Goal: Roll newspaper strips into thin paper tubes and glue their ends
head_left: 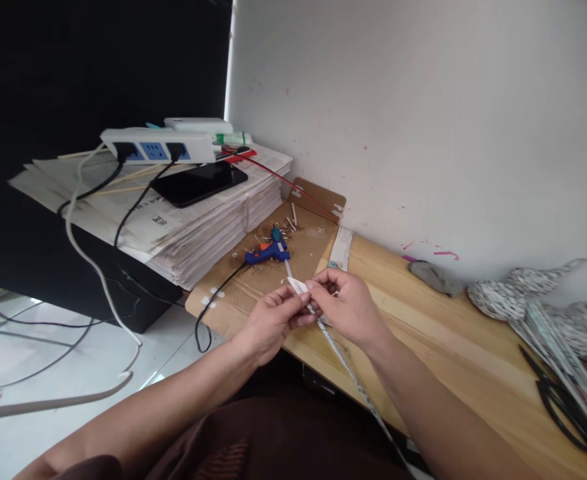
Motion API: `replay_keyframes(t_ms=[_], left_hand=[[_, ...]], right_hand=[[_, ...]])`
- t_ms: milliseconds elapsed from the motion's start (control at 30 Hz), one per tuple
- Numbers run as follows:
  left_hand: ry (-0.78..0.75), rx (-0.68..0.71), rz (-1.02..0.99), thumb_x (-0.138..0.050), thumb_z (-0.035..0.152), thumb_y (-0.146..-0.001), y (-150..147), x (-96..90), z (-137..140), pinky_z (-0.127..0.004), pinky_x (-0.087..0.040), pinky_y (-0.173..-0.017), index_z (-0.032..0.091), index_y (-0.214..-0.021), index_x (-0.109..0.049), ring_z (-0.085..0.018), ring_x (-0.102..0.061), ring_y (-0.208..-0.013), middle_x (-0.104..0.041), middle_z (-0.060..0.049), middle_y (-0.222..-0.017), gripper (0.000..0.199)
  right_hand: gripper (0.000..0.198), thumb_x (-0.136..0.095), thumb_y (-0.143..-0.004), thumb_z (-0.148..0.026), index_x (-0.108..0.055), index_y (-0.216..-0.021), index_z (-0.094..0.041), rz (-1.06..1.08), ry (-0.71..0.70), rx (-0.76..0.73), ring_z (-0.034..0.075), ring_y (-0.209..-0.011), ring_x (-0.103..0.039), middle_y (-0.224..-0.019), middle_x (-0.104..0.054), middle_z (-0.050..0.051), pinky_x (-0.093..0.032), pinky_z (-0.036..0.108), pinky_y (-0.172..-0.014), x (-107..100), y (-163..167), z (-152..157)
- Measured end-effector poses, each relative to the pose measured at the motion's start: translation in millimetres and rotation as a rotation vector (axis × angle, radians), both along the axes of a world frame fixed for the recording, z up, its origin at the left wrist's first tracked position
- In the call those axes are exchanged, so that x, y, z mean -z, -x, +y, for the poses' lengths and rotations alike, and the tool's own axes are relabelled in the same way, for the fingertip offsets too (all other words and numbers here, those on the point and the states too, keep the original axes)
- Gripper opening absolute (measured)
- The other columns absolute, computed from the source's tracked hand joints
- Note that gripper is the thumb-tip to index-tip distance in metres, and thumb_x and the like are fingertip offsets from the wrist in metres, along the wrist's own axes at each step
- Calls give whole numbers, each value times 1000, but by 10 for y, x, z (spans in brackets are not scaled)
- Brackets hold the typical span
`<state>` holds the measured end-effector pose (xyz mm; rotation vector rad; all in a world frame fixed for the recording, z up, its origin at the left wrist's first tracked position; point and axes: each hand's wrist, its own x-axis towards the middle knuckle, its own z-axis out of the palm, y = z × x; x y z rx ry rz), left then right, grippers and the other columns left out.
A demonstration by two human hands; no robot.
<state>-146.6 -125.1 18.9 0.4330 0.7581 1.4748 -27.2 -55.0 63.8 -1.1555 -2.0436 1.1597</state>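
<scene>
Being pinched near its pale, flat end, a thin paper strip [346, 367] is held up in front of the body by both hands.

The strip is clamped between thumb and fingers of the left hand [273, 323] and of the right hand [351, 310], close together, probably so that the small end can be controlled finely; its long tail is left to slant down past the front edge of the bench [453, 353], where it is given room to hang. The glue gun [268, 252] is laid just beyond the fingertips, presumably for easy reach, on cardboard [233, 320] by which the wood seems to be shielded from drips. The power strip [156, 148] is perched on a paper stack [223, 233], perhaps to keep the sockets handy. Whether glue is on the strip cannot be told.
</scene>
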Motion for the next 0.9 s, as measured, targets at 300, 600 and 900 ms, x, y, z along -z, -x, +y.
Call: replay_keyframes(t_ms=[300,600,900], left_hand=[[87,-58,-97,-69,16,-79,124,51,-79,-18,-58,-70,9,-84,-66,-12,-68,-76,-69,-7,-83,9],[132,-140,-56,-67,16,-81,383,-44,-329,-21,-59,-71,11,-83,-59,-22,-71,-86,-72,-12,-87,9],[139,-215,-39,-68,13,-79,616,-120,-384,-18,-59,-66,11,-86,-60,-21,-72,-83,-72,-11,-84,11]], right_hand=[[20,-61,-80,-38,-61,-78,-18,107,339,-96,10,-53,-55,-66,-61,0,-45,23,-50,59,140,105],[36,-51,-89,-31,-55,-124,-23,-21,380,-231,11,-53,-57,-75,-62,1,-39,20,-42,209,914,433],[30,-48,-88,-49,-60,-100,-24,-178,124,-70,13,-43,-58,-64,-63,0,-46,24,-46,413,1261,479]])
